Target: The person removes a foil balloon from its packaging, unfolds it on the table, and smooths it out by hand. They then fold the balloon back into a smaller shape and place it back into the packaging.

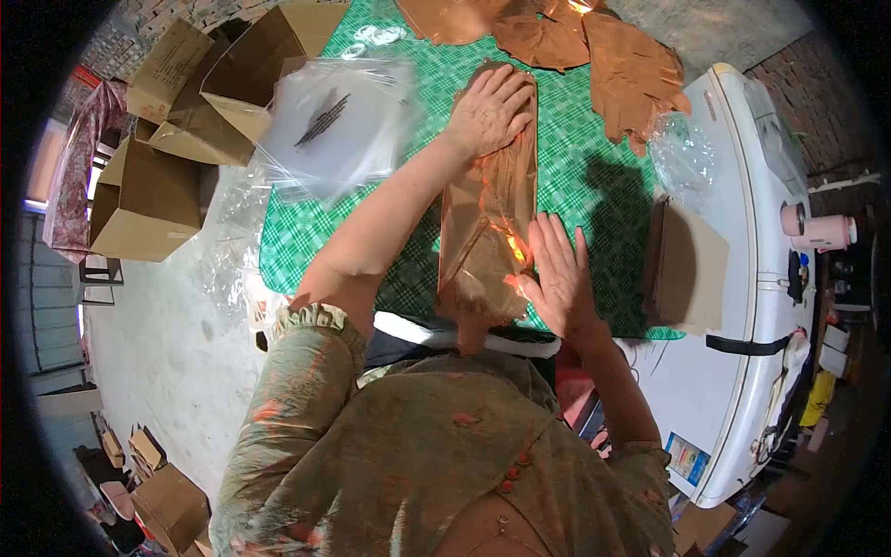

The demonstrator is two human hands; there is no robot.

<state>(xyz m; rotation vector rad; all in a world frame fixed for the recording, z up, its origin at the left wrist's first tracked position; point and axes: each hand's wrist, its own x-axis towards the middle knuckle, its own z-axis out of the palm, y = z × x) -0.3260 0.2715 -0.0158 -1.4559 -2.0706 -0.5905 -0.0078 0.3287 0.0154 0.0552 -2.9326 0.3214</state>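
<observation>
A long copper-coloured foil balloon (475,243), deflated and folded flat, lies on the green checked tablecloth (325,243) in front of me. My left hand (489,111) presses flat on its far end with the fingers stretched out. Along the near right edge lies my right hand (559,274), open, its thumb touching the foil and its fingers pointing away from me. A narrow tab of foil hangs at the near end. More copper foil balloons (636,74) lie deflated at the far side of the table.
A stack of clear plastic bags (334,121) lies left of the balloon. Open cardboard boxes (153,200) stand further left. On the right are a cardboard piece (691,265), crumpled clear plastic (682,153) and a white appliance (729,204) with a pink cup (826,232) beside it.
</observation>
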